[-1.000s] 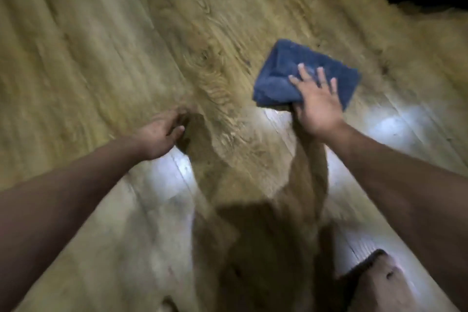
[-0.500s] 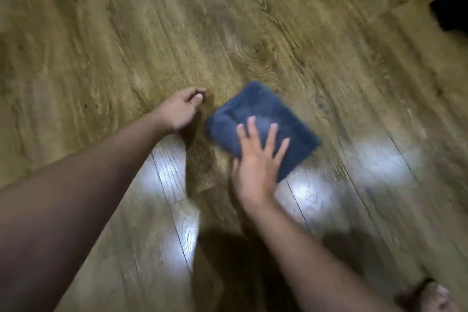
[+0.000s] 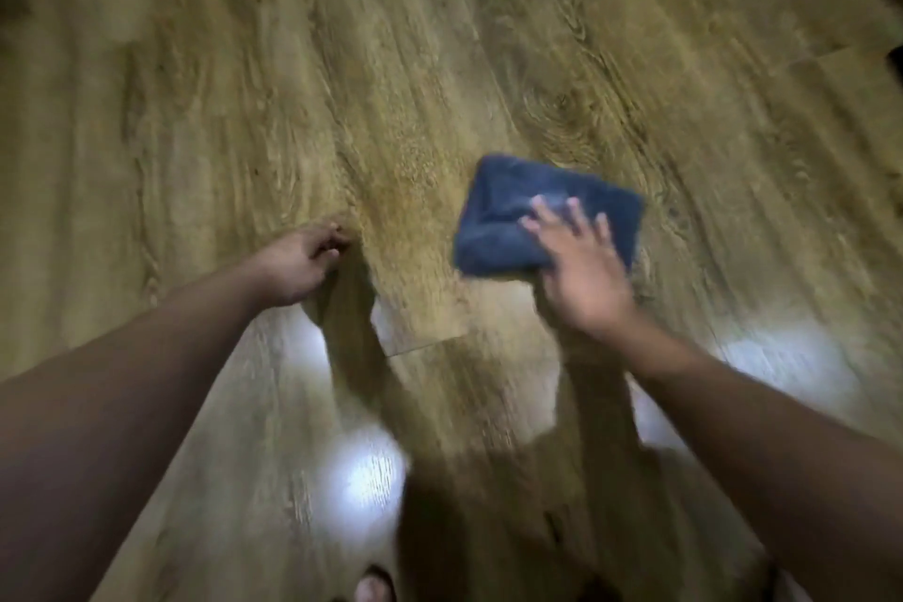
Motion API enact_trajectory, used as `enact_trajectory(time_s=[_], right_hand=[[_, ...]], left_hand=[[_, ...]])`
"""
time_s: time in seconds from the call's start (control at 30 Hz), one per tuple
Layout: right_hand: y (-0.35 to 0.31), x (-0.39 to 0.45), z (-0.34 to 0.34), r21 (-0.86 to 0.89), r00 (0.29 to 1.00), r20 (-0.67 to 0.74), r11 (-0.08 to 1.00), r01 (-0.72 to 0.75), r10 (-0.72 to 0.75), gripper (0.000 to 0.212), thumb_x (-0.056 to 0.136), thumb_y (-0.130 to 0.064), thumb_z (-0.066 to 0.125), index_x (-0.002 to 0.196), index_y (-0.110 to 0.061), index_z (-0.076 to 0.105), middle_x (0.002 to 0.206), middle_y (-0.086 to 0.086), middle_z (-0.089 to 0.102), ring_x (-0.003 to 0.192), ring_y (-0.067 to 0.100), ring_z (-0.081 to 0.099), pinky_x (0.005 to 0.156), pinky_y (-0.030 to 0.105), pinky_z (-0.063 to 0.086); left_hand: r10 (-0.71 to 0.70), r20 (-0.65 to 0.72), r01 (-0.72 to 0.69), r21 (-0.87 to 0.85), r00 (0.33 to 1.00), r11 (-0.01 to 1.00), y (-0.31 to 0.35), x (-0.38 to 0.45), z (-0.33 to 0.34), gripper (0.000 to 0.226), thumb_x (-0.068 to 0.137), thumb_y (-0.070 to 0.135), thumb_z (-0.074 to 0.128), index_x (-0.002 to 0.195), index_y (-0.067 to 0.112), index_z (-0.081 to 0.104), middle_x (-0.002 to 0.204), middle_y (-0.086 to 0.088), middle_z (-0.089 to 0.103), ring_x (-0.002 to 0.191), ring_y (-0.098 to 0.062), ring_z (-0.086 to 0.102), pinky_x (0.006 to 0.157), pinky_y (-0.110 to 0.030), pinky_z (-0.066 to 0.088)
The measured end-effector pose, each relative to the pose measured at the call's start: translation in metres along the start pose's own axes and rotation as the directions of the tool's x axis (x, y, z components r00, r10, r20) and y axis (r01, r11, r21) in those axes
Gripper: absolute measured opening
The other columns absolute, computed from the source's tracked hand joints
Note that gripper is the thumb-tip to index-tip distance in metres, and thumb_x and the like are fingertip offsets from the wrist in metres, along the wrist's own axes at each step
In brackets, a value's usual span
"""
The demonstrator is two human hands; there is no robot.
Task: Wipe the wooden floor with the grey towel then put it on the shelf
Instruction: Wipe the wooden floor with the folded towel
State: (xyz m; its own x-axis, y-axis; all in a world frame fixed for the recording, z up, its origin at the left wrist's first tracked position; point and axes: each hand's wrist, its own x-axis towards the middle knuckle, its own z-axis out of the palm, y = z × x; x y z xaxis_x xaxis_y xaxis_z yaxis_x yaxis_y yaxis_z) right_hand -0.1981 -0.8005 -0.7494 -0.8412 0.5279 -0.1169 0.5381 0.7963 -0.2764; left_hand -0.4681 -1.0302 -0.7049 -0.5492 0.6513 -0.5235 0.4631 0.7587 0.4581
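One blurred foot (image 3: 374, 588), apparently cropped.

Glossy grained wooden floor (image 3: 440, 64) with bright reflections, soft matt terry-cloth grey towel (image 3: 508, 210)

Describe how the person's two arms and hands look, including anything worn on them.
Both arms are bare to the frame edge: no sleeves show. The left hand and right hand wear no gloves, and no watch, bracelet or ring can be made out, though motion blur softens the fingers. Both forearms are long and slim, entering from the lower corners.
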Motion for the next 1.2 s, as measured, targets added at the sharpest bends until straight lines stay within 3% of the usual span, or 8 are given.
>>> enact_trajectory(time_s=[0.13,0.33,0.57,0.7,0.83,0.9,1.0,1.2], right_hand=[[0.065,0.044,-0.028,0.138,0.862,-0.077,0.861,-0.489,0.501,0.059,0.097,-0.022,0.049,0.154,-0.029,0.031,0.167,-0.009,0.01,0.153,0.032,0.004,0.121,0.058,-0.001],[-0.01,0.056,-0.001,0.217,0.764,-0.158,0.777,-0.591,0.626,0.053,0.097,-0.023,0.049,0.149,-0.029,0.04,0.165,-0.011,0.019,0.153,0.036,0.003,0.116,0.068,-0.001],[-0.213,-0.025,0.069,0.0,0.999,0.041,1.0,0.01,-0.01,0.066,0.094,-0.032,0.051,0.156,-0.033,0.027,0.167,-0.006,0.007,0.151,0.043,-0.004,0.114,0.069,-0.009],[-0.276,-0.08,0.098,0.027,0.848,0.329,0.901,0.433,-0.417,0.062,0.097,-0.03,0.024,0.158,-0.025,0.014,0.167,-0.003,-0.011,0.138,0.04,-0.042,0.104,0.064,-0.032],[-0.241,-0.055,0.08,0.03,0.822,0.293,0.864,0.502,-0.488,0.059,0.098,-0.024,0.027,0.157,-0.03,0.019,0.167,-0.009,-0.004,0.151,0.034,-0.018,0.116,0.058,-0.019],[-0.205,-0.025,0.064,-0.006,0.828,0.256,0.856,0.517,-0.498,0.064,0.094,-0.016,0.022,0.156,-0.032,0.022,0.167,-0.013,0.0,0.153,0.031,-0.008,0.12,0.053,-0.014],[-0.146,0.024,0.039,-0.051,0.914,0.145,0.92,0.388,-0.378,0.069,0.094,-0.011,0.044,0.156,-0.034,0.026,0.166,-0.016,0.004,0.154,0.028,-0.001,0.123,0.049,-0.006],[-0.075,0.109,0.011,0.05,0.986,-0.032,0.985,-0.164,0.166,0.059,0.095,-0.024,0.052,0.151,-0.032,0.036,0.166,-0.01,0.016,0.153,0.034,0.008,0.122,0.057,0.003]], left_hand=[[-0.162,-0.063,0.161,-0.03,0.985,0.987,-0.049,-0.023,-0.013,0.043,0.101,0.017,0.058,0.142,0.007,0.054,0.154,-0.014,0.042,0.139,-0.028,0.044,0.113,-0.026,0.031],[-0.427,-0.077,0.432,0.086,0.901,0.898,-0.092,-0.04,-0.007,0.075,0.096,0.058,0.054,0.159,0.038,0.018,0.17,-0.002,0.001,0.154,-0.038,0.003,0.124,-0.045,0.009],[-0.406,-0.111,0.419,0.132,0.907,0.899,-0.105,-0.022,-0.009,0.066,0.096,0.054,0.054,0.154,0.042,0.025,0.169,-0.001,0.004,0.154,-0.03,0.004,0.12,-0.044,0.008],[-0.429,-0.069,0.433,0.208,0.901,0.877,-0.108,-0.026,-0.006,0.093,0.084,0.007,0.054,0.154,0.05,0.011,0.169,0.003,-0.009,0.152,-0.036,0.0,0.122,-0.045,0.011],[-0.375,-0.123,0.384,0.054,0.919,0.922,-0.125,-0.032,-0.006,0.09,0.084,0.008,0.057,0.153,0.051,0.021,0.169,0.006,-0.001,0.152,-0.033,0.004,0.123,-0.047,0.007],[-0.448,-0.199,0.447,-0.053,0.872,0.893,-0.14,-0.04,-0.005,0.076,0.092,0.036,0.065,0.154,0.049,0.024,0.169,0.005,0.0,0.154,-0.029,-0.001,0.122,-0.056,0.003],[-0.641,-0.171,0.614,-0.186,0.749,0.767,-0.157,-0.056,0.009,0.092,0.083,0.078,0.054,0.154,0.055,0.0,0.166,0.005,-0.024,0.151,-0.032,-0.024,0.12,-0.061,-0.005],[-0.677,-0.102,0.632,-0.277,0.729,0.723,-0.155,-0.053,0.018,0.093,0.085,0.08,0.046,0.149,0.058,-0.017,0.158,0.004,-0.041,0.144,-0.036,-0.038,0.114,-0.07,-0.009]])
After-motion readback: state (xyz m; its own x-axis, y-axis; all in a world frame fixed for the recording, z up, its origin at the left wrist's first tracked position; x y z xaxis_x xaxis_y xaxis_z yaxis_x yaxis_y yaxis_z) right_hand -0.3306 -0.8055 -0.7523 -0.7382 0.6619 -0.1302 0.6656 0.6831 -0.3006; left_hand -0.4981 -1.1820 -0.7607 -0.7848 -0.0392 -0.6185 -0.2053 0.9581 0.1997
